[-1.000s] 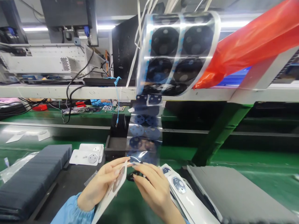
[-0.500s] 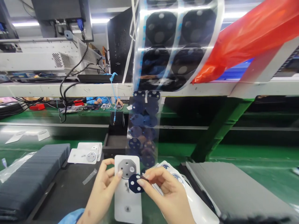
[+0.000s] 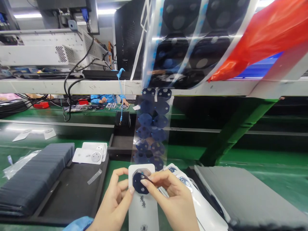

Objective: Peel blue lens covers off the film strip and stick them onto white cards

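Left hand (image 3: 116,199): fingers bent around the left edge of a white panel, thumb on its front near the top, gripping from that side.
Right hand (image 3: 175,196): thumb and fingertips pinch the right side of a dark sticker.
White panel (image 3: 135,213): low in the middle, between the hands, its rounded top end facing the viewer.
Dark sticker (image 3: 137,182): over the silver eight-sided plate (image 3: 142,170) near the panel's top; whether it touches cannot be told.
Misfit risk: the sticker's holes could miss those in the plate, since the fingers hide part of its edge.
Tilt risk: the panel might swing under a push, as only its left side looks held.
Smudge risk: bare fingertips may mark the film or trap dust.
Sticker strip (image 3: 160,121): hangs behind the panel from a large roll (image 3: 178,53); a careless knuckle could snag it.
Other panels (image 3: 204,203): a pile beside the right hand; an elbow might jostle it.
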The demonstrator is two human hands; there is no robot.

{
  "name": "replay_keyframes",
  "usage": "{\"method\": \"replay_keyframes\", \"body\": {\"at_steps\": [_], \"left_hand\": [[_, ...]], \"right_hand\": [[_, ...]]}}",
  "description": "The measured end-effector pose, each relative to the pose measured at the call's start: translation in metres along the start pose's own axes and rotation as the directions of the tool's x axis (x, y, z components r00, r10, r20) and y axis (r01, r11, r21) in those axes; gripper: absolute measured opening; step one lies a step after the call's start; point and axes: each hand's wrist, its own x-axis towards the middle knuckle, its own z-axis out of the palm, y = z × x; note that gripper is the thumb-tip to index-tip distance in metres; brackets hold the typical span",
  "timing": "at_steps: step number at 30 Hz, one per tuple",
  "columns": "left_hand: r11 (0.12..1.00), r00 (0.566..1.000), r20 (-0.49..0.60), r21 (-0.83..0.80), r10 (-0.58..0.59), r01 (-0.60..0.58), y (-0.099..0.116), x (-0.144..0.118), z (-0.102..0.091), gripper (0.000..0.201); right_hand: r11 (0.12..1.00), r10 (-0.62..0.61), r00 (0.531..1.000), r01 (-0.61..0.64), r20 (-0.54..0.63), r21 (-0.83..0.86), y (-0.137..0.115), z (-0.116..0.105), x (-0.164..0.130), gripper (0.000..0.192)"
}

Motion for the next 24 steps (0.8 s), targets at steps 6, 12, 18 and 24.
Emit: {"method": "replay_keyframes", "body": {"at_steps": [6, 12, 18, 24], "left_hand": [[1.0, 0.999, 0.03, -0.011, -0.019, 0.019, 0.001, -0.001, -0.002, 0.048], [1.0, 0.999, 0.041, -0.019, -0.018, 0.018, 0.001, -0.001, -0.002, 0.047], [0.999, 0.999, 0.033, -0.034, -0.02, 0.021, 0.003, -0.002, -0.001, 0.046], [1.0, 0.999, 0.032, -0.016, -0.026, 0.027, 0.005, -0.004, -0.001, 0.048]], "right_hand": [[1.0, -0.021, 1.0, 0.021, -0.001, -0.018, 0.003, -0.003, 0.001, 0.019], [0.991, -0.095, 0.993, 0.101, 0.065, -0.091, 0.011, -0.01, 0.005, 0.02], [0.989, -0.111, 0.993, 0.115, 0.048, -0.095, 0.01, -0.01, 0.003, 0.019], [0.987, -0.139, 0.99, 0.141, 0.033, -0.077, 0.01, -0.007, 0.002, 0.017]]}}
